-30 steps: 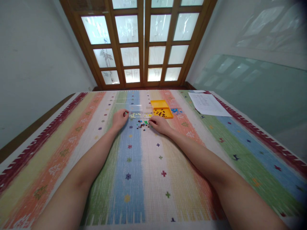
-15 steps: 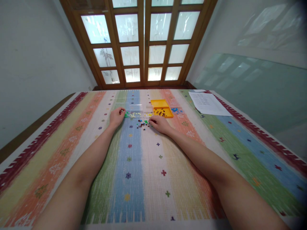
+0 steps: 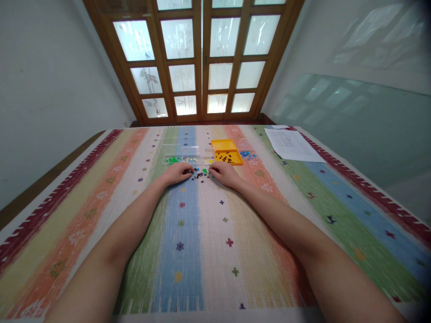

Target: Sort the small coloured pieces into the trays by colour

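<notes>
A small pile of mixed tiny pieces (image 3: 201, 176), brown, green, blue and other colours, lies on the striped tablecloth between my hands. My left hand (image 3: 178, 173) is at the pile's left edge, its fingers bent together toward the thumb. My right hand (image 3: 222, 173) rests against the right edge with curled, pinched fingers. Whatever either hand holds is too small or hidden to make out. Just beyond stand a clear box with green pieces (image 3: 172, 159), whitish pieces (image 3: 191, 160) and yellow pieces (image 3: 209, 161) in clear boxes, and an open orange box (image 3: 238, 158) with brown pieces inside.
Blue pieces (image 3: 247, 154) sit in a clear box right of the orange one. Printed paper sheets (image 3: 292, 144) lie at the far right of the table. Wooden doors with glass panes (image 3: 202, 67) close off the far side.
My left hand has moved right and nearer, from the green pieces' box to the left edge of the pile, uncovering that box. My right hand has stayed in place.
</notes>
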The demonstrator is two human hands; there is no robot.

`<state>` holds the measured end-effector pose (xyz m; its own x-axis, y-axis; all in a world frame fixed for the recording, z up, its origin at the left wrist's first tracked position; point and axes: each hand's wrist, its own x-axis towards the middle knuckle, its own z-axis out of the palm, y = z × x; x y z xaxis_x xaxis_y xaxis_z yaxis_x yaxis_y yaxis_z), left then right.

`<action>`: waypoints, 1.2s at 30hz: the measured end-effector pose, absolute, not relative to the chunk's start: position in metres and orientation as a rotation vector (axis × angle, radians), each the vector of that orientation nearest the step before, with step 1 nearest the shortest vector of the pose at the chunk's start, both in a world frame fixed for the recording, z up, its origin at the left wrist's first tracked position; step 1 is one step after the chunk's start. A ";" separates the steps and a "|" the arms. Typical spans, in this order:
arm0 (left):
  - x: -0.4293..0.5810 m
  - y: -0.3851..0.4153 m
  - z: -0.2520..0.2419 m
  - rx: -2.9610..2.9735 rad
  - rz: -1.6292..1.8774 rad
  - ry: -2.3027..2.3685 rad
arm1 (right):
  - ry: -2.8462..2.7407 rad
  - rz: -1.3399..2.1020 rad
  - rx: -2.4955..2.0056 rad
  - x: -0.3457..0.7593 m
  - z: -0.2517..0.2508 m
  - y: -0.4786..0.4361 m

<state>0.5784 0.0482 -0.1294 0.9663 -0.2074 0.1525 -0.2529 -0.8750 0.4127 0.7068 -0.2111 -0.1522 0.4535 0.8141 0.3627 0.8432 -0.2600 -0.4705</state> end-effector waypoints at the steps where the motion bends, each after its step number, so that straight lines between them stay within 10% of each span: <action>1: 0.579 0.048 -0.130 2.678 0.148 -0.332 | -1.378 -0.062 -2.095 0.707 -0.153 -0.211; 36: 0.578 0.087 -0.145 2.601 0.805 0.640 | -1.421 -0.069 -2.066 0.708 -0.154 -0.212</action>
<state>0.5783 0.0868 -0.1453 0.7378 0.5101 0.4421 0.3157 -0.8397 0.4419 0.7080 -0.2121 -0.1543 0.4189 0.8265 0.3760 0.8590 -0.2265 -0.4592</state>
